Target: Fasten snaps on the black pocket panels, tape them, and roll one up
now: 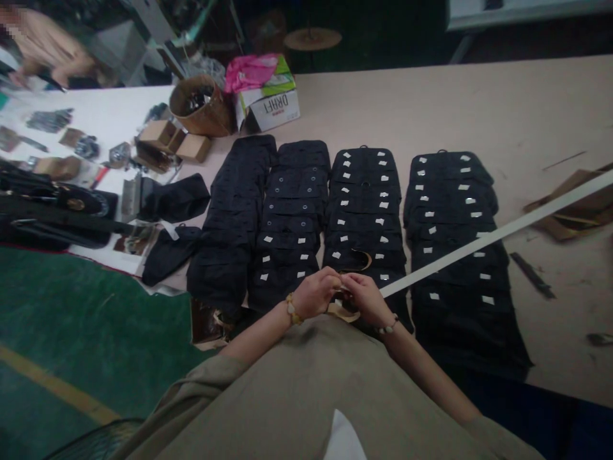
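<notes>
My left hand (313,292) and my right hand (366,297) meet fingertip to fingertip close to my body, both closed in a pinch. A long white strip (479,243) runs from under my right hand up to the right edge of the view. Its near end lies between my fingers, mostly hidden by them. Curved tan-edged pieces (364,260) show just beyond and below the hands. Beneath lie overlapping black fabric pieces (364,211) in several columns. Small white patches (384,205) sit in pairs on many of them; the leftmost column (230,211) shows none.
Beyond the columns stand a round brown bin (204,108) and a DRAFT box (272,105) with pink material on top. Small open cartons (160,134) are at the left. Brown paper (575,204) and a dark strip (532,276) lie right. Another person (52,45) works at far left.
</notes>
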A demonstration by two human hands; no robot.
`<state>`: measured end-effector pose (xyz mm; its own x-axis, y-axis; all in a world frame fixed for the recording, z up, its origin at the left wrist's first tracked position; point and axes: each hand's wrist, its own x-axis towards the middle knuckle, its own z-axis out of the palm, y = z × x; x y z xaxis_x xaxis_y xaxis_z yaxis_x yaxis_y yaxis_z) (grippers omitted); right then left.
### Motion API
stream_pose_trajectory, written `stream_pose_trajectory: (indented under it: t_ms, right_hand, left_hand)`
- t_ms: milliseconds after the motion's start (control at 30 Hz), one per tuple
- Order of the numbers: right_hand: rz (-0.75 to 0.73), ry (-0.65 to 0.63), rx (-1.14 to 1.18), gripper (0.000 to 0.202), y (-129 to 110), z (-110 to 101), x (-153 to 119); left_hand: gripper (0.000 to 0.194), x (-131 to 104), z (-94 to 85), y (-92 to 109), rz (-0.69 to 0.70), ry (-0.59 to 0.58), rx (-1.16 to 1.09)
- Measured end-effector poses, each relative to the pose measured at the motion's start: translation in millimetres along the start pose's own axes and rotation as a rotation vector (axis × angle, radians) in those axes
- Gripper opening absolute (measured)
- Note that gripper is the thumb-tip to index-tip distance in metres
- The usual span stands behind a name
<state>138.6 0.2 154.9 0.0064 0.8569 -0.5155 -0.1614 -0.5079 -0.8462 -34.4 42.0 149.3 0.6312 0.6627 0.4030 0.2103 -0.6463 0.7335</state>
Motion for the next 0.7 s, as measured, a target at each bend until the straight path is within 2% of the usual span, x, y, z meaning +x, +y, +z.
stream_pose_trajectory:
  t_ms: [67, 133, 167, 200, 267, 367, 467, 567, 633, 700]
  right_hand:
    - [0.078, 0.142, 0.161, 0.044, 3, 1, 8]
    - [0.101, 0.241, 0.224, 0.048, 6, -1, 14]
    - [0.104, 0.257, 0.228, 0.048, 7, -2, 15]
    - [0.106, 0.256, 0.224, 0.048, 8, -3, 16]
    - [0.114, 0.234, 0.211, 0.049, 9, -6, 15]
    - [0.122, 0.224, 0.2, 0.049, 10, -9, 14]
    - [0.14, 0.253, 0.194, 0.05, 10, -10, 16]
    - [0.145, 0.247, 0.183, 0.051, 8, -9, 20]
    - [0.137, 0.229, 0.178, 0.051, 7, -10, 23]
    - [0.143, 0.231, 0.172, 0.051, 6, -10, 25]
  left_hand:
    - [0.015, 16, 1.9, -39, -0.208, 0.312, -0.211]
    - [0.024, 37, 2.0, -87, -0.551, 0.713, -0.331]
    - [0.028, 49, 1.4, -112, -0.716, 0.849, -0.328]
    - [0.031, 59, 0.4, -135, -0.828, 0.907, -0.291]
    - [0.036, 75, -1.3, -173, -0.922, 0.931, -0.236]
    - [0.037, 87, -0.5, -202, -0.973, 0.896, -0.154]
    - [0.031, 90, 4.8, -206, -1.013, 0.855, -0.038]
    - [0.029, 90, 7.0, -203, -0.98, 0.815, 0.072]
    - [0.027, 86, 0.4, -203, -0.982, 0.825, 0.134]
    - [0.015, 77, -14.8, -209, -1.042, 0.873, 0.176]
